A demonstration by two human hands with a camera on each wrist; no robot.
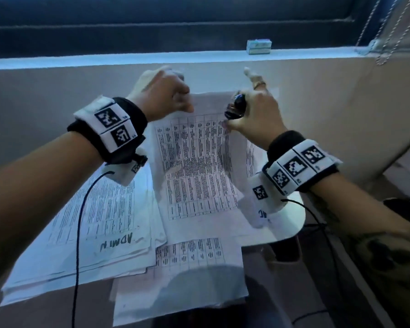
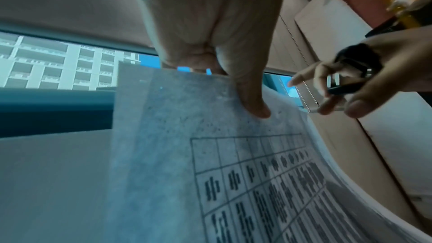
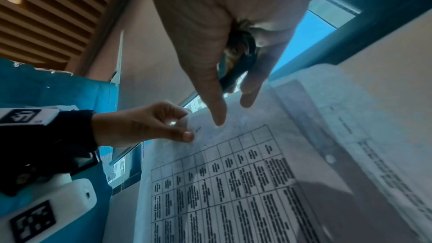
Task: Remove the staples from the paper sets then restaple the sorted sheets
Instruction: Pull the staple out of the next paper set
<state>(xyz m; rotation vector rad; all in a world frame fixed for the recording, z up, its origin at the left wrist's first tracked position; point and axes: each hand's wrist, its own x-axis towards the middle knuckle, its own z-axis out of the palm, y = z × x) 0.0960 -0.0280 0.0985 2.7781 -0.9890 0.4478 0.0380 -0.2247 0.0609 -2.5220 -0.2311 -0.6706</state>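
Below both wrists, loose printed sheets lie fanned across the table (image 1: 57,304): 1 stack (image 1: 85,233) under the left forearm with handwriting on its top page, and further table-printed pages (image 1: 194,263) nearer the body. These look already separated, so part of the unstapling seems done, though no pulled staple can be made out in any view.

Lifted between the hands is the paper set (image 1: 194,162), a page with a printed grid, raised by its far edge. The left hand (image 1: 162,93) pinches its upper left corner, thumb on the front face and the other fingers curled behind. The right hand (image 1: 253,112) is at the opposite upper corner, thumb pressing the sheet's edge, fingers wrapped round a small dark tool (image 1: 234,107), probably the staple remover, with 1 finger sticking out straight beyond it. A faint short mark just beyond the left thumb in the right wrist view may be a staple; it is too blurred to be sure.

By that reading, this set is being worked on now, and restapling the sorted sheets is still to come; no stapler is visible.
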